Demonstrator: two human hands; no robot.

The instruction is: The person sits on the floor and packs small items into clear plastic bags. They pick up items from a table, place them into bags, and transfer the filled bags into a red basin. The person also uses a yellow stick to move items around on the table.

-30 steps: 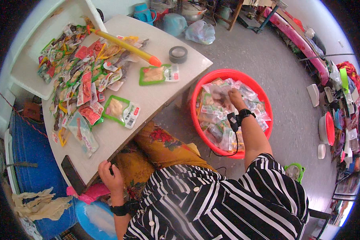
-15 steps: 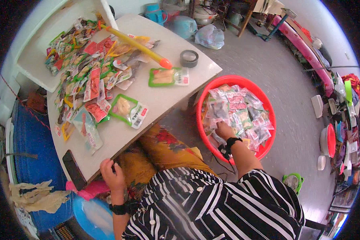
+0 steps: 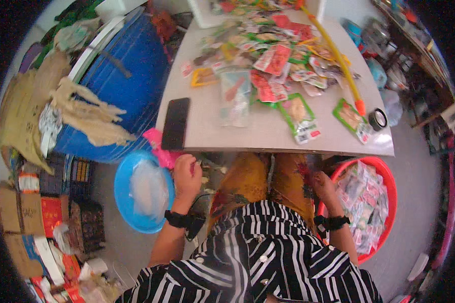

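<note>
My left hand is just off the table's near edge, beside a pink plastic bag. Its fingers bend loosely, the thumb apart, and nothing shows in them. My right hand is between my thigh and the red basin; its fingers are smeared by motion. Many small sealed food packets fill that basin. On the white table lies a heap of colourful food packets. Two green-edged packets, one nearer the middle and one at the right, lie near its front.
A black phone lies at the table's left edge. A yellow tube with orange ends and a roll of tape are at the right. A blue basin holding clear plastic stands on the floor, left. Cardboard boxes are farther left.
My view has swung left. My right hand has come out of the red basin to its left rim, with no packet visible in it. My left hand stays near the table's edge.
</note>
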